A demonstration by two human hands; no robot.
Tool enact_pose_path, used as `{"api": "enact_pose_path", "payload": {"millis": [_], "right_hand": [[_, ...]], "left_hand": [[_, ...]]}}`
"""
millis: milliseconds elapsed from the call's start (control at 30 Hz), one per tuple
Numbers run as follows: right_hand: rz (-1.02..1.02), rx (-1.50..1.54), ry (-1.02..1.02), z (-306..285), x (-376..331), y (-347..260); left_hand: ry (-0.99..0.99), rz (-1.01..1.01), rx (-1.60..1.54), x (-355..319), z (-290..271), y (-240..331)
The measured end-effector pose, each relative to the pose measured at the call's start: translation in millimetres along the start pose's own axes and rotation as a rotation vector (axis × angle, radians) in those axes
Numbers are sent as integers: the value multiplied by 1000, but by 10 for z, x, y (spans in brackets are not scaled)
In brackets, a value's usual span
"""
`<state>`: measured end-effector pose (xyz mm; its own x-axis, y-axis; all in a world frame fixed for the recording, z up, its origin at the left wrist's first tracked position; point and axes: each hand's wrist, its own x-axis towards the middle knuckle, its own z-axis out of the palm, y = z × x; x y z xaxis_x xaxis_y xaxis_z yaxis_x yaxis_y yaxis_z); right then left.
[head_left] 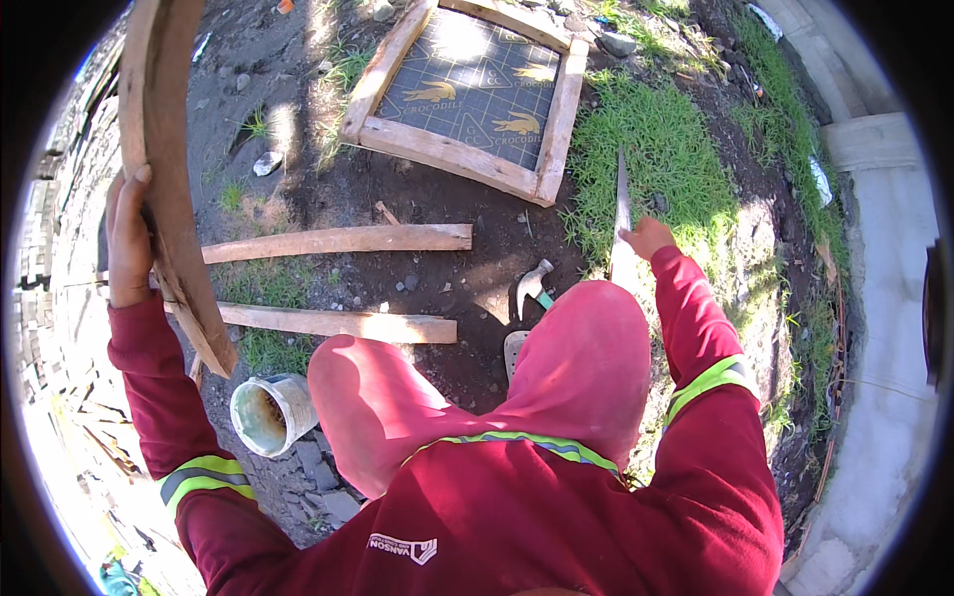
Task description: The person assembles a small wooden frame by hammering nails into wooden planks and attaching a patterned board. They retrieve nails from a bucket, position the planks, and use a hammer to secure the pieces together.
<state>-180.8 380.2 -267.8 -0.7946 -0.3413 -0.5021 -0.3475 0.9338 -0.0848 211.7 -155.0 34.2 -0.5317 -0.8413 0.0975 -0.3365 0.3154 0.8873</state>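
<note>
My left hand (pixel 129 238) is closed around a long wooden plank (pixel 159 99), held up at the far left and tilted, its lower end above the ground near the bucket. Over by the grass, my right hand (pixel 648 238) grips a handsaw (pixel 623 194), whose narrow tip points away from me. The saw's wide end is partly hidden by my right knee. A claw hammer (pixel 534 286) with a green grip lies on the soil between my knees and the frame. Two more wooden pieces, a farther one (pixel 343 240) and a nearer one (pixel 343 323), lie side by side before me.
Ahead lies a square wooden frame (pixel 447 159) with a dark printed panel. A white bucket (pixel 283 412), its contents unclear, stands beside my left knee. Grass (pixel 656 149) grows right of the frame, and a concrete ledge (pixel 879 298) runs along the right. Stones and scrap wood lie leftward.
</note>
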Motion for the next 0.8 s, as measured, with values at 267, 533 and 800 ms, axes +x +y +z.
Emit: {"api": "enact_pose_path", "payload": {"millis": [267, 533, 800], "right_hand": [[148, -27, -334, 1768, -507, 440], [215, 222, -210, 2133, -654, 967], [-277, 900, 629, 129, -1130, 604]], "left_hand": [[-571, 36, 520, -280, 686, -281], [-718, 5, 701, -246, 959, -774], [-787, -252, 574, -178, 1189, -1498]]}}
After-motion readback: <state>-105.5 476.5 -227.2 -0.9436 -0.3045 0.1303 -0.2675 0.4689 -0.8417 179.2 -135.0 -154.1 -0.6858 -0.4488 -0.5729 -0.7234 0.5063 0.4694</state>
